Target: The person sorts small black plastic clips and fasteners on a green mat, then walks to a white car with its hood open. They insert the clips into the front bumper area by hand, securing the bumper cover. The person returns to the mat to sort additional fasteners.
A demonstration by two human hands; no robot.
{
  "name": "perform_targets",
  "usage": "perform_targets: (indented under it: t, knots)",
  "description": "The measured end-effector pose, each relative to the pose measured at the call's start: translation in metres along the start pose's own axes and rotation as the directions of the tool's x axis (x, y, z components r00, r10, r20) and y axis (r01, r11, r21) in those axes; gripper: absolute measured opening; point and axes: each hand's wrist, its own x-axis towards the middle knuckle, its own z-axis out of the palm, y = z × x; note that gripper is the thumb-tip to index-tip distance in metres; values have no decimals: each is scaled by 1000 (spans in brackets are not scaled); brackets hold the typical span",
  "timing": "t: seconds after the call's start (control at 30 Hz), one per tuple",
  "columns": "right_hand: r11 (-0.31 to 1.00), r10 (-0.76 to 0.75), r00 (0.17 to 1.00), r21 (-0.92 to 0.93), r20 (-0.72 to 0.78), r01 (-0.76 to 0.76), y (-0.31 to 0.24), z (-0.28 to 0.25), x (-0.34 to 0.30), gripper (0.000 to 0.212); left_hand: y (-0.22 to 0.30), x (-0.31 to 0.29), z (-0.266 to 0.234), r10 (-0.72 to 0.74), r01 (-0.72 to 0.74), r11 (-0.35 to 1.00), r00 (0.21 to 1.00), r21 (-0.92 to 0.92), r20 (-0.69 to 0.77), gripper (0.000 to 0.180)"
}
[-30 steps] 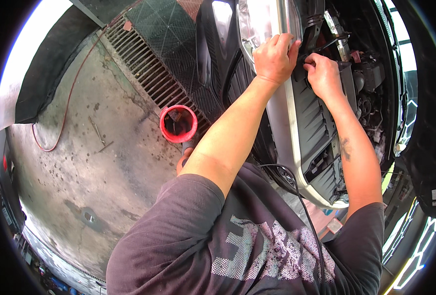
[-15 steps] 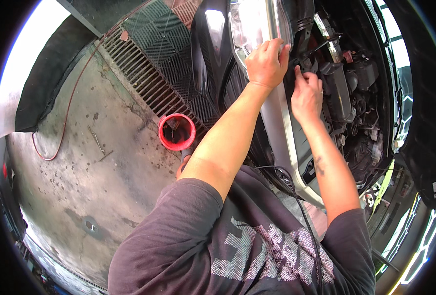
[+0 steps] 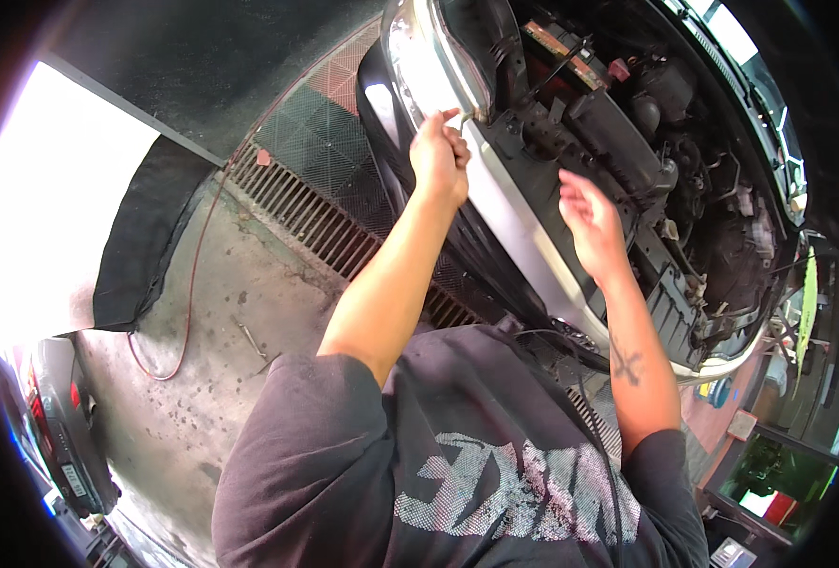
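Note:
My left hand (image 3: 441,159) is over the front of a car, at the lower end of its clear headlight (image 3: 438,76). Its fingers are curled in, and whatever they hold, if anything, is hidden. To the right, my right hand (image 3: 590,222) hovers above the black panel (image 3: 533,204) behind the pale bumper (image 3: 519,241). The fingers of that hand are stretched forward, a little blurred, with nothing in them. Beyond it lies the uncovered engine bay (image 3: 665,142), full of dark parts and hoses.
A metal drain grate (image 3: 315,218) and dark floor mats (image 3: 306,114) lie left of the car. A thin red hose (image 3: 190,312) curves over the concrete, near a slim metal tool (image 3: 252,339). Another car (image 3: 69,426) stands at far left. A black cable (image 3: 585,398) runs beside my shirt.
My right hand has drawn back from the parts beside the headlight and straightened its fingers. My left hand has come off the lamp's face to its lower end. The red-rimmed round thing is out of sight.

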Motion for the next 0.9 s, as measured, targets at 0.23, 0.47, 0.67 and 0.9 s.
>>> perform_targets:
  t: [0.23, 0.47, 0.67, 0.9]
  knots:
    - [994, -86, 994, 66, -73, 91, -49, 6, -81, 35, 8, -143, 23, -270, 411, 781, 901, -470, 340, 64]
    - [830, -506, 835, -384, -215, 404, -81, 14, -80, 37, 11, -173, 47, -258, 414, 818, 884, -399, 389, 79]
    - [704, -638, 752, -521, -167, 482, -86, 15, -83, 43, 8, -193, 49, -287, 430, 832, 874, -351, 392, 81]
    - [653, -670, 740, -522, -60, 549, -92, 24, -95, 48, 2, -214, 56, -240, 339, 915, 892, -217, 384, 90]
